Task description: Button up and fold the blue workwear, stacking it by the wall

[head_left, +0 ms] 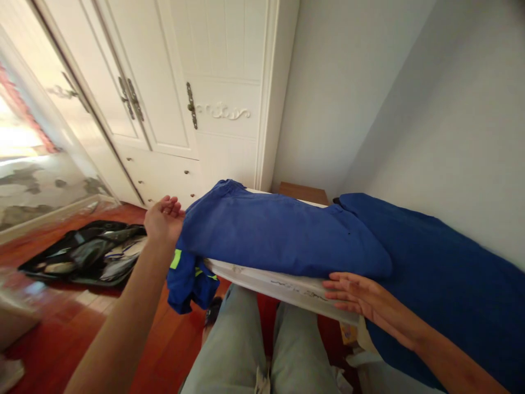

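A blue garment (270, 232) lies folded over a white surface (287, 287) in front of my legs. Its left end hangs down and shows yellow-green stripes. My left hand (164, 216) is beside the garment's left edge, palm turned up, fingers slightly curled and holding nothing. Near the garment's lower right edge, my right hand (353, 294) has its fingers stretched out and apart, over the side of the white surface. Whether its fingertips touch the cloth I cannot tell.
Darker blue cloth (447, 273) spreads at the right along the wall. Behind stands a white wardrobe (229, 65), with a brown wooden piece (303, 192) beside it. An open black suitcase (90, 251) full of items lies on the red floor (164, 339) at the left.
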### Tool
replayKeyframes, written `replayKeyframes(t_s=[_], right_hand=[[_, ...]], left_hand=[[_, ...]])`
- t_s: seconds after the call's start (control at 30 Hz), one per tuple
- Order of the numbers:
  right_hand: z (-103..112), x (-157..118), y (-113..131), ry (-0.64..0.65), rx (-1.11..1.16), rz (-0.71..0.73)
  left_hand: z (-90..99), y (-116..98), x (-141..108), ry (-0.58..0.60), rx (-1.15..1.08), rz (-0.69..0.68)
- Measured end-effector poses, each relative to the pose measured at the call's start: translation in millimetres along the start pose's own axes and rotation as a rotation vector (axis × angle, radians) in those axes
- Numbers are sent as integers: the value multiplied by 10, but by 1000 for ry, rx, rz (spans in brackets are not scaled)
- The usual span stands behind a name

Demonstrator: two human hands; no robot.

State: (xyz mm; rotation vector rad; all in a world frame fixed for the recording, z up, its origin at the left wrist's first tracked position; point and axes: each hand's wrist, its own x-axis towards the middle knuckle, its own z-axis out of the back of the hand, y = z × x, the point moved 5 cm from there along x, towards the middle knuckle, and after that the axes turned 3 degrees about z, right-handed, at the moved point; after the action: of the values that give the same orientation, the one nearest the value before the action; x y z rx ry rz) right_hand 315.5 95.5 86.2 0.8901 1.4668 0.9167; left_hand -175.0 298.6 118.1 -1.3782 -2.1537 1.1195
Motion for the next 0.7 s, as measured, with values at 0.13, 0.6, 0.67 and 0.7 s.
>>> replayKeyframes(t_s=[0.13,0.6,0.67,0.7], right_hand=[[-262,101,-106,-7,149,-59],[-1168,472,-141,-171,816,-55],[-1246,484,-76,-212,886,-33],[-1282,489,-38,-209,911,-28]], left_hand=[[842,154,-643,-142,38,17],[126,1152,-1681,247,228,770],[62,1098,-1737,260,175,811],[16,1082,-1771,279,144,840]])
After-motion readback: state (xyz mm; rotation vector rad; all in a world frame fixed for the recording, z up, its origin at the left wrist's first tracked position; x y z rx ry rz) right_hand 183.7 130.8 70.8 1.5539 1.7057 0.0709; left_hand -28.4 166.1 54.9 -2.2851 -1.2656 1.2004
